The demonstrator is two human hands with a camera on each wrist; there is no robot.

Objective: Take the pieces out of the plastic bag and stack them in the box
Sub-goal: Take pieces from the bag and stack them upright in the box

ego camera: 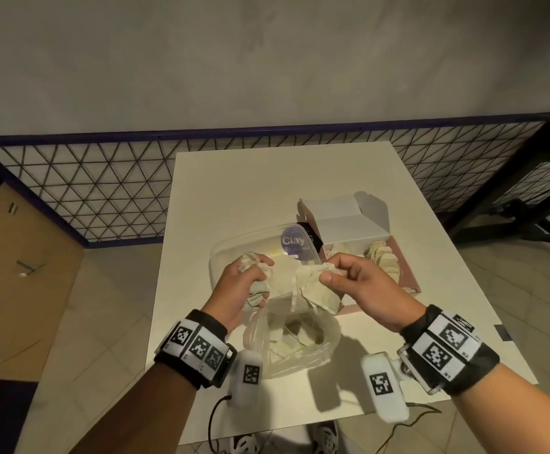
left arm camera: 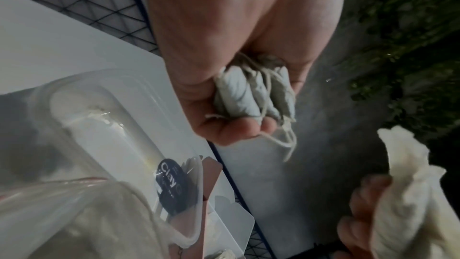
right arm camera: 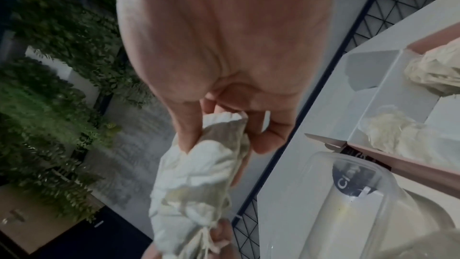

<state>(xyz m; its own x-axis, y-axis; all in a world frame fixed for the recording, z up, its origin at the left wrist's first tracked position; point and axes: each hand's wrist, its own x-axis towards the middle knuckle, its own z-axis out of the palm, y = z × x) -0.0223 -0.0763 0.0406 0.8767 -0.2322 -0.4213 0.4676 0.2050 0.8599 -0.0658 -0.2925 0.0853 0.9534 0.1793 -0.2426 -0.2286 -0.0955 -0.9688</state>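
Left hand [ego camera: 238,283]: fingers curled round a bunch of cream cloth pouches [left arm camera: 254,94] with drawstrings. Right hand [ego camera: 362,283]: pinched a crumpled pouch [right arm camera: 199,176]. Both were above the clear, crinkled plastic bag [ego camera: 295,342] on the white surface [ego camera: 250,191]. Pink box [ego camera: 406,273], partly filled, stood behind.

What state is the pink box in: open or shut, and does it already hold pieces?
Open, and partly filled. The box has its white lid flap raised behind it, and cream cloth pieces lie inside.

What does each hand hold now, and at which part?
Left hand grips a bunch of small cloth pouches mid-body; right hand pinches one pouch at its gathered top.
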